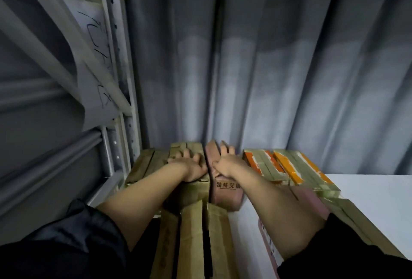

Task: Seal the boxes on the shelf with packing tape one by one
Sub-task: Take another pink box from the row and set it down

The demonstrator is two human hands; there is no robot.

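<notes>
Boxes: two stood side by side at the far middle of the white shelf [367, 191], hard against the grey pleated curtain [267, 66]. Left one was a brown cardboard box [191, 189], matte, corners a bit worn. Right one was a pinkish box [225, 191], smooth face with dark printed characters on the near side. A narrow dark gap ran between them.

Left hand [191, 165] lay on top of the brown cardboard box, fingers spread wide and flat, holding nothing. Right hand [225, 160] was on top of the pinkish box, fingers extended toward the far edge, thumb tucked at the gap; whether it pinched anything, I couldn't tell. Both forearms were bare, dark sleeves pushed up near the elbows.

Around: the taped cartons [287, 167] with orange print sat right of the pinkish box, rectangular, glossy tape strips across the tops. More taped brown boxes [145, 165] sat left of the brown one. Nearer, under the arms, long narrow cardboard boxes [191, 240] ran toward the camera; another pink-edged box [269, 247] and a taped brown carton [356, 223] lay under the right forearm. Far left: a grey perforated metal upright [116, 66] with a curled paper sheet [95, 66], handwriting on it, blurred. Forearms hid the near tops of both boxes.
</notes>
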